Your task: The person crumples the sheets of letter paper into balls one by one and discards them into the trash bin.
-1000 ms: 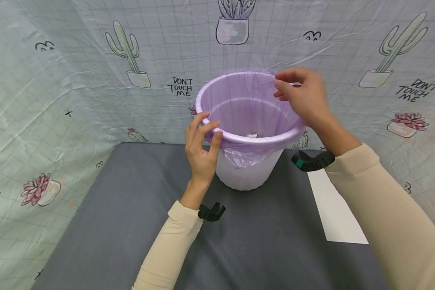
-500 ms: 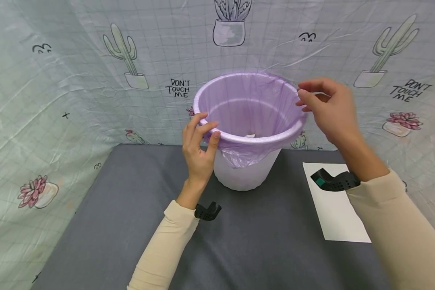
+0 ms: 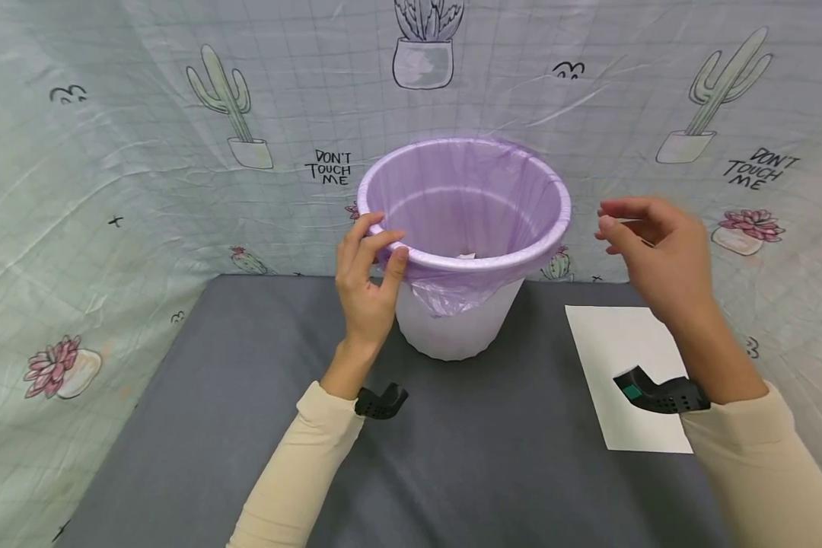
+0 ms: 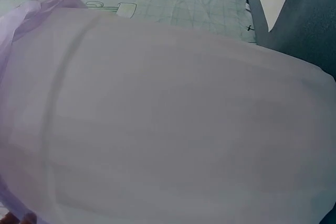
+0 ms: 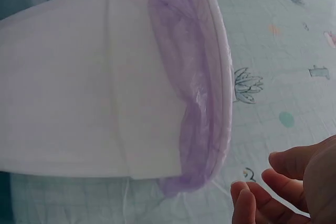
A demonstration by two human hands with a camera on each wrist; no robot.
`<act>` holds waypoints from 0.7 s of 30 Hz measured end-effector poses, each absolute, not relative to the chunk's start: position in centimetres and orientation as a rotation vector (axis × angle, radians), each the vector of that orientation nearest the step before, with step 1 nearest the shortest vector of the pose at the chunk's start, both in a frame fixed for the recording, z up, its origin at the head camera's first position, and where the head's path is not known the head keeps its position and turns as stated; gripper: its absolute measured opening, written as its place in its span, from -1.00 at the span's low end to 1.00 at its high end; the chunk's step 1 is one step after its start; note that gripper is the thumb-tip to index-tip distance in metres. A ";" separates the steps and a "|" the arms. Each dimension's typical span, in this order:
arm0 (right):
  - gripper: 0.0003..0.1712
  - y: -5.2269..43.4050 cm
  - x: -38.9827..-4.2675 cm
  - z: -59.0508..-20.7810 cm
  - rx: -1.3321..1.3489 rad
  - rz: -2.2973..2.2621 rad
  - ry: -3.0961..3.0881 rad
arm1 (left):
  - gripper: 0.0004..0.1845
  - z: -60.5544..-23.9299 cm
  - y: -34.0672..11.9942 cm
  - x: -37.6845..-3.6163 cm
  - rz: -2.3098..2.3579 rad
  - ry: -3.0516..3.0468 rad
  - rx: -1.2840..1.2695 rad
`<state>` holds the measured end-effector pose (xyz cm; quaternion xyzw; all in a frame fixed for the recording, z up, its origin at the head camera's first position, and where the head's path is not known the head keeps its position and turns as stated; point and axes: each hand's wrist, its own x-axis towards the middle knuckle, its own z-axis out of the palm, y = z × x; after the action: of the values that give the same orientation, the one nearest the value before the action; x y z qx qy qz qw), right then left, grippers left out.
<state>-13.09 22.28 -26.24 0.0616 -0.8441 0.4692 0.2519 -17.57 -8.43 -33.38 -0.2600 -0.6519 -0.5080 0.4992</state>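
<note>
Head view shows the left hand [image 3: 364, 281] pinching the purple bag [image 3: 452, 205] at the near left rim of the white bin [image 3: 452, 327], which stands far on the grey table [image 3: 246, 426]. Right hand [image 3: 657, 255] hovers right of it, fingers loosely curled, holding nothing. Backdrop [image 3: 109, 152] reads "DON'T TOUCH ME". White paper [image 3: 616, 358] lies right.

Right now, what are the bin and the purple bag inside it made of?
The bin looks like white plastic: smooth, matte, moulded walls. The purple bag seems to be thin plastic film: see-through, shiny and wrinkled where it folds over the rim. The left hand grips that rim.
</note>
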 end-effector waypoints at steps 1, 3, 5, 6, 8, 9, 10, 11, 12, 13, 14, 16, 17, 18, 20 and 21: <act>-0.67 22.5 -12.8 -26.5 0.158 1.268 -2.295 | -0.71 -33.3 -8.5 -17.5 -1.229 -1.584 -0.633; -0.67 23.1 -12.1 -27.2 0.132 1.265 -2.294 | -0.74 -33.1 -8.8 -17.4 -1.235 -1.605 -0.638; -0.67 23.7 -11.4 -27.9 0.104 1.263 -2.292 | -0.80 -32.9 -8.9 -17.2 -1.235 -1.628 -0.641; -0.67 24.0 -11.0 -28.2 0.087 1.265 -2.291 | -0.82 -32.8 -9.0 -17.0 -1.236 -1.638 -0.640; -0.67 24.7 -10.3 -29.0 0.060 1.282 -2.283 | -0.82 -32.6 -8.9 -16.6 -1.247 -1.644 -0.642; -0.66 25.0 -10.0 -29.5 0.045 1.287 -2.282 | -0.80 -32.2 -8.8 -16.1 -1.263 -1.641 -0.638; -0.66 25.4 -9.7 -29.9 0.031 1.288 -2.286 | -0.79 -31.8 -8.6 -15.5 -1.280 -1.632 -0.633; -0.66 25.8 -9.4 -30.4 0.022 1.294 -2.284 | -0.79 -31.3 -8.5 -14.9 -1.296 -1.619 -0.629; -0.66 26.1 -9.1 -30.9 0.009 1.294 -2.283 | -0.79 -31.2 -8.4 -14.5 -1.310 -1.606 -0.628; -0.66 26.5 -8.8 -31.4 0.000 1.296 -2.281 | -0.79 -30.9 -8.2 -13.9 -1.329 -1.592 -0.627; -0.66 26.8 -8.4 -31.9 -0.017 1.294 -2.286 | -0.81 -30.9 -8.1 -13.6 -1.346 -1.577 -0.626; -0.66 27.6 -7.8 -32.9 -0.052 1.298 -2.288 | -0.82 -31.4 -7.9 -13.2 -1.354 -1.555 -0.627; -0.65 27.9 -7.5 -33.4 -0.076 1.299 -2.294 | -0.82 -31.9 -7.8 -13.1 -1.356 -1.546 -0.629; -0.64 28.2 -7.1 -33.9 -0.105 1.301 -2.304 | -0.80 -32.4 -7.7 -13.1 -1.357 -1.540 -0.630; -0.62 28.8 -6.6 -34.9 -0.159 1.287 -2.328 | -0.79 -33.2 -7.5 -12.8 -1.362 -1.528 -0.625; -0.62 29.2 -6.3 -35.4 -0.184 1.280 -2.338 | -0.78 -33.4 -7.3 -12.5 -1.359 -1.527 -0.625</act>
<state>-6.29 29.15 -35.41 -0.0670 -0.8510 0.4659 0.2330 -12.48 -7.30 -33.43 -0.2563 -0.6263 -0.5574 0.4810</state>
